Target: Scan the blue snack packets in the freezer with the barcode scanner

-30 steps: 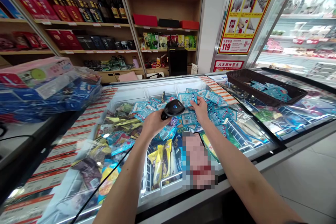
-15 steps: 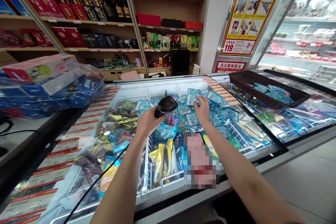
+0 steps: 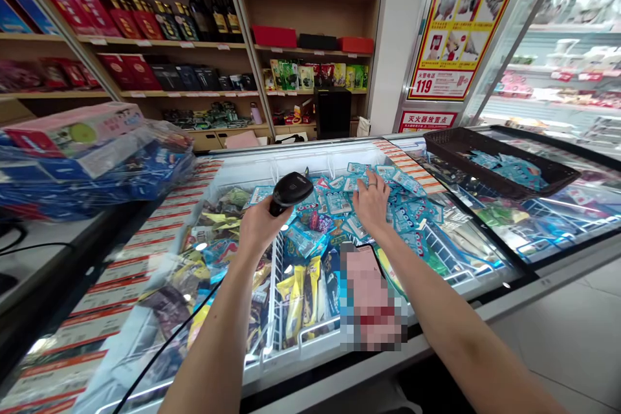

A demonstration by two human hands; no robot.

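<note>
Left hand (image 3: 259, 223): fingers wrapped round black scanner (image 3: 293, 190), likely rigid, light. Right hand (image 3: 372, 204): fingers loosely spread over blue packets (image 3: 338, 203), heaped on freezer glass (image 3: 237, 169); probably light, slippery; pinch edges.

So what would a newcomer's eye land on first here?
Probably the black scanner, held in the left grip near the middle of the view. Next come the blue packets, spread in numbers around the right grip. Behind, at the upper right, the red-and-yellow poster stands out.
</note>
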